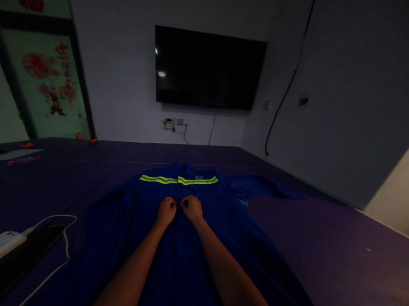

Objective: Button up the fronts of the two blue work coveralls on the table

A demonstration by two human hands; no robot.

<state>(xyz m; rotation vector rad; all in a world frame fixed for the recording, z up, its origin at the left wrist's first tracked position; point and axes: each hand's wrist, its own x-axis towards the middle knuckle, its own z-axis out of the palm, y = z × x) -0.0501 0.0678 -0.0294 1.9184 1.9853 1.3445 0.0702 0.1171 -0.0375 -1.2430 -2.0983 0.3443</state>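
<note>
A blue work jacket [217, 226] with yellow-green reflective stripes across its chest lies spread out flat, collar at the far end. One sleeve stretches out to the right; the left one lies bent along the body. My left hand [167, 209] and my right hand [192, 207] meet over the front opening, just below the stripes. Both have their fingers pinched at the jacket's front edge, close together. Dim light hides exactly which bit of cloth or fastener sits between the fingertips.
A white power strip [2, 247] with a white cable [67, 241] lies at the lower left on a dark flat object. A purple mat [309, 240] covers the surface around the jacket. On the far wall hangs a television [209, 68]; a black cable [285, 95] dangles to its right.
</note>
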